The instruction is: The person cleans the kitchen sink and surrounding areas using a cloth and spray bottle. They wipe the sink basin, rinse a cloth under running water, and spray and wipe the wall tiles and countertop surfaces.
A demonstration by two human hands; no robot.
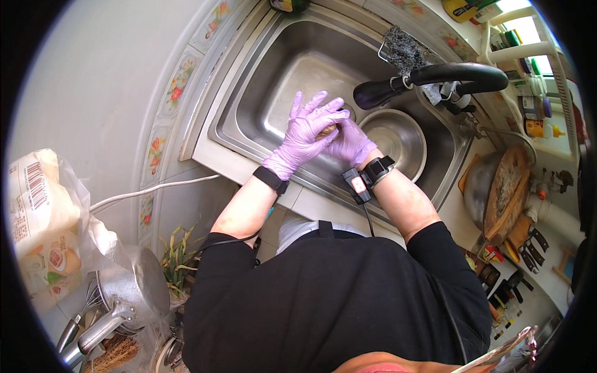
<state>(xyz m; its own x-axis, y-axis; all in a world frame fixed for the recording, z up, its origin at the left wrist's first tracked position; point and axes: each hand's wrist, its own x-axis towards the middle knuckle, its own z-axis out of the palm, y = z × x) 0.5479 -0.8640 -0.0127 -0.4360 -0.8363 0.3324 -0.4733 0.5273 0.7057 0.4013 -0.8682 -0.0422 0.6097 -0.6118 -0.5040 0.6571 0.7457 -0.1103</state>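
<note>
Both my hands wear thin purple gloves and meet over the stainless steel sink basin [289,60]. Between the palms is a small, rounded, light-brown thing [326,132], mostly hidden, so its kind is unclear. My left hand [301,135] lies against it from the left, fingers spread and thumb across its near side. From the right, my right hand [352,142] cups the same thing, its fingers largely covered. Below and right of that hand, a round steel bowl [396,140] sits in the sink, with what looks like water inside.
A black faucet [433,77] arches over the basin's right side, its spout close to my hands. Behind it hangs a grey scrubbing cloth [403,49]. Right of the sink stand a wooden chopping board [506,196] and several knives [534,247]. A metal saucepan [135,279] is at lower left.
</note>
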